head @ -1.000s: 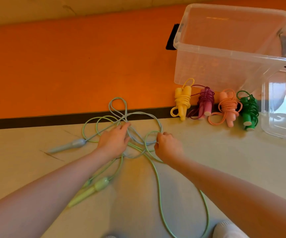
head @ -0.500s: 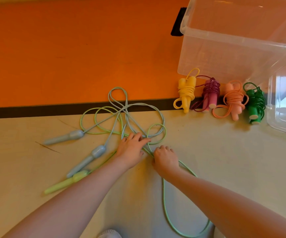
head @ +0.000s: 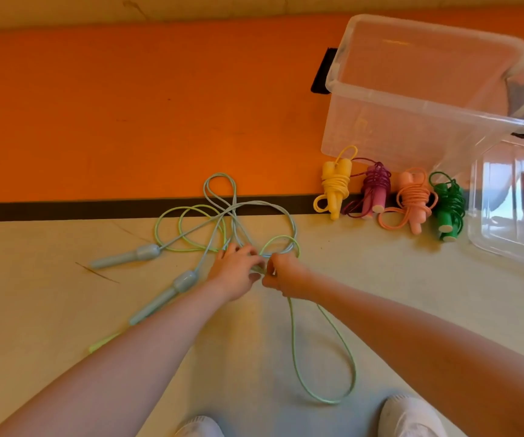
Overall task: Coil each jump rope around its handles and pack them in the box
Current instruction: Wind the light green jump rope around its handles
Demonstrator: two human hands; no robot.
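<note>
Four coiled ropes (head: 393, 197), two loose ropes (head: 232, 222), one box (head: 427, 99)

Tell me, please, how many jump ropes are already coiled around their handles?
4, in a row before the clear box: yellow, purple, peach, green.

The box (head: 380, 143) is clear glossy plastic; the rope handles (head: 147, 252) look like smooth matt plastic.

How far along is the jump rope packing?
Four ropes, yellow, purple, peach and green, lie coiled beside the clear box, which holds none yet. The left hand and right hand pinch at the tangle where the light green rope crosses the blue rope. Left: separate and coil those two, then pack all six.
</note>
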